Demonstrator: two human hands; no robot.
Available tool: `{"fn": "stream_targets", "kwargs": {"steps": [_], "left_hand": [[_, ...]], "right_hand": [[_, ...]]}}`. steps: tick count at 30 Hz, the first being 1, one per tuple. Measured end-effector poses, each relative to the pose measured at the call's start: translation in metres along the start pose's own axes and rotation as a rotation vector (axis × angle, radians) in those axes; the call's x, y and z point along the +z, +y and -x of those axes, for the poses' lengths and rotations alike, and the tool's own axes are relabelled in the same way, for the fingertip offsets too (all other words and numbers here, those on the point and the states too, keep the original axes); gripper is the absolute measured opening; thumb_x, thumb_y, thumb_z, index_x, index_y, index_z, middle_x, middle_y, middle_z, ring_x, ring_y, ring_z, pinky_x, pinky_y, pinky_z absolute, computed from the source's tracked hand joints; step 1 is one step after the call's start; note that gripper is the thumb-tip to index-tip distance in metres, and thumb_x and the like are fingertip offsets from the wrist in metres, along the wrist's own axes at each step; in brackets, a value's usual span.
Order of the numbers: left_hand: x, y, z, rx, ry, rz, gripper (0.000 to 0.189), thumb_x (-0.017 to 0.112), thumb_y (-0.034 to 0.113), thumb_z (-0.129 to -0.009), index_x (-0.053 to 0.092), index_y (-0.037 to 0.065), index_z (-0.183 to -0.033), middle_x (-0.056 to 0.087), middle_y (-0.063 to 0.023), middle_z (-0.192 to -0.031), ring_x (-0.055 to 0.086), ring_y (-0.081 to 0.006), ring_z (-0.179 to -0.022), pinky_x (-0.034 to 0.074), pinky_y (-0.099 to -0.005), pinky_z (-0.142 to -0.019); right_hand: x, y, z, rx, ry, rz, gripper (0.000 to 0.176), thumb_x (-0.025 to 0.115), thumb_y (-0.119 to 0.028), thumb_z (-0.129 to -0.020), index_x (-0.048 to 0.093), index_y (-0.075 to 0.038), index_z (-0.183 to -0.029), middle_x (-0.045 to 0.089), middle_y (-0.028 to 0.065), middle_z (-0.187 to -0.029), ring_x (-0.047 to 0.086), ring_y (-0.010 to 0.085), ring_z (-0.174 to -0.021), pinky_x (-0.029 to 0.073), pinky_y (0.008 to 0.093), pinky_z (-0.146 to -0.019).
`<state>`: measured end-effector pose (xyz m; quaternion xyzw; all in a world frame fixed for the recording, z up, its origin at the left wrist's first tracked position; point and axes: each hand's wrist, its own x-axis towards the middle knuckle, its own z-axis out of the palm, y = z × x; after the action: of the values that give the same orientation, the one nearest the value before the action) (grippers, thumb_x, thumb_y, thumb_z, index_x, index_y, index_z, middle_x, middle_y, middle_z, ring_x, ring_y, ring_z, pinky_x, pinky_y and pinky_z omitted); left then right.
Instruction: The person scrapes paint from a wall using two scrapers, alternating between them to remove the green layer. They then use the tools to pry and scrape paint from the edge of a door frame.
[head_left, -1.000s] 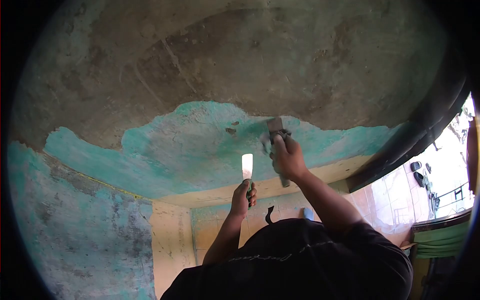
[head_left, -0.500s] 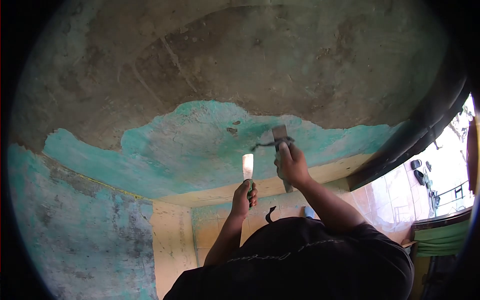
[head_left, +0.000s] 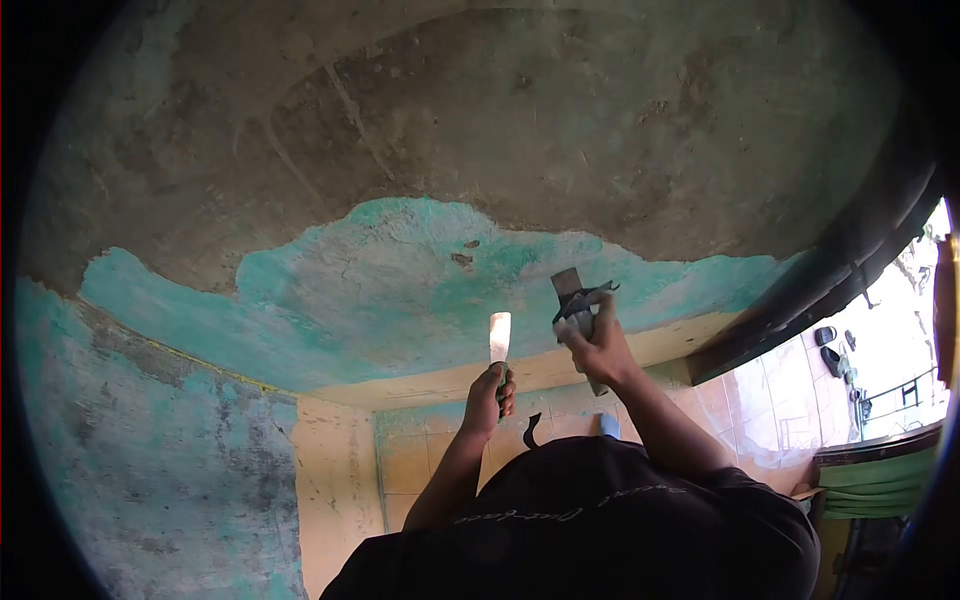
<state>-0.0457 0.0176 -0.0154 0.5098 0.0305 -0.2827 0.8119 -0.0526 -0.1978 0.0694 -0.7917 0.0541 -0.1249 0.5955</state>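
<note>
My left hand (head_left: pixel 484 402) is wrapped round the green handle of a putty knife (head_left: pixel 500 335), its pale blade pointing up and catching the light. To its right, my right hand (head_left: pixel 606 358) grips a scraper (head_left: pixel 566 283) with a flat grey blade and a long handle end sticking out below the palm. A dark, curled strip (head_left: pixel 600 290) lies across this scraper by my fingers. Both tools stand in front of the wall (head_left: pixel 400 290), where turquoise paint ends in a ragged edge against bare grey-brown plaster. Two small chipped spots show in the paint above the blades.
A second wall (head_left: pixel 200 440) with worn blue-green paint stands at the left. Tiled floor (head_left: pixel 410 450) shows below. On the right are a dark frame (head_left: pixel 780 330), a bright opening with several sandals (head_left: pixel 830 360) outside, and a green curtain (head_left: pixel 880 480).
My right hand has moved slightly right and down with the scraper, which sits lower against the painted area. The left hand and putty knife have hardly moved.
</note>
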Motion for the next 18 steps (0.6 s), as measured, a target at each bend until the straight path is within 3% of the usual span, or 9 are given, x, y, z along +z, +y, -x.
{"fn": "stream_targets", "kwargs": {"steps": [1, 4, 7, 14, 18], "left_hand": [[0.0, 0.0, 0.001, 0.005, -0.001, -0.009, 0.031, 0.046, 0.04, -0.092, 0.049, 0.008, -0.092, 0.043, 0.0038, -0.064, 0.039, -0.0061, -0.046, 0.033, -0.022, -0.043], [0.0, -0.001, 0.002, 0.019, -0.004, -0.028, 0.031, 0.046, 0.04, -0.092, 0.049, 0.009, -0.091, 0.043, 0.0038, -0.064, 0.04, -0.0061, -0.047, 0.033, -0.0218, -0.043], [0.0, 0.001, 0.001, 0.02, -0.006, -0.025, 0.031, 0.046, 0.04, -0.092, 0.048, 0.009, -0.091, 0.043, 0.0038, -0.064, 0.04, -0.0062, -0.047, 0.033, -0.0219, -0.044], [-0.005, 0.005, 0.004, 0.015, -0.001, -0.032, 0.03, 0.046, 0.039, -0.092, 0.048, 0.009, -0.089, 0.043, 0.0035, -0.064, 0.04, -0.0068, -0.047, 0.034, -0.0228, -0.044], [-0.008, 0.005, 0.007, 0.006, 0.009, -0.022, 0.03, 0.046, 0.038, -0.092, 0.048, 0.009, -0.09, 0.043, 0.0034, -0.064, 0.04, -0.0071, -0.046, 0.035, -0.023, -0.044]], "right_hand": [[0.001, 0.004, 0.002, -0.152, 0.052, 0.136, 0.038, 0.058, -0.017, -0.085, 0.032, -0.004, -0.108, 0.052, 0.0085, -0.075, 0.055, 0.02, -0.07, 0.046, 0.0347, -0.067], [0.004, -0.002, 0.0, -0.404, 0.161, 0.11, 0.051, 0.061, -0.013, -0.08, 0.029, -0.001, -0.118, 0.054, 0.0239, -0.096, 0.058, 0.0392, -0.086, 0.046, 0.0443, -0.075], [0.002, -0.013, -0.001, -0.342, 0.18, 0.165, 0.05, 0.059, -0.01, -0.08, 0.032, -0.001, -0.121, 0.055, 0.0254, -0.098, 0.057, 0.0432, -0.087, 0.047, 0.0433, -0.075], [0.011, -0.024, -0.019, -0.438, 0.255, 0.286, 0.059, 0.056, -0.008, -0.08, 0.039, -0.016, -0.135, 0.055, 0.0197, -0.087, 0.057, 0.0396, -0.071, 0.048, 0.0436, -0.061], [0.021, -0.012, -0.027, -0.419, 0.257, 0.363, 0.059, 0.055, -0.006, -0.08, 0.039, -0.014, -0.136, 0.055, 0.0213, -0.084, 0.056, 0.0399, -0.068, 0.048, 0.0431, -0.06]]}}
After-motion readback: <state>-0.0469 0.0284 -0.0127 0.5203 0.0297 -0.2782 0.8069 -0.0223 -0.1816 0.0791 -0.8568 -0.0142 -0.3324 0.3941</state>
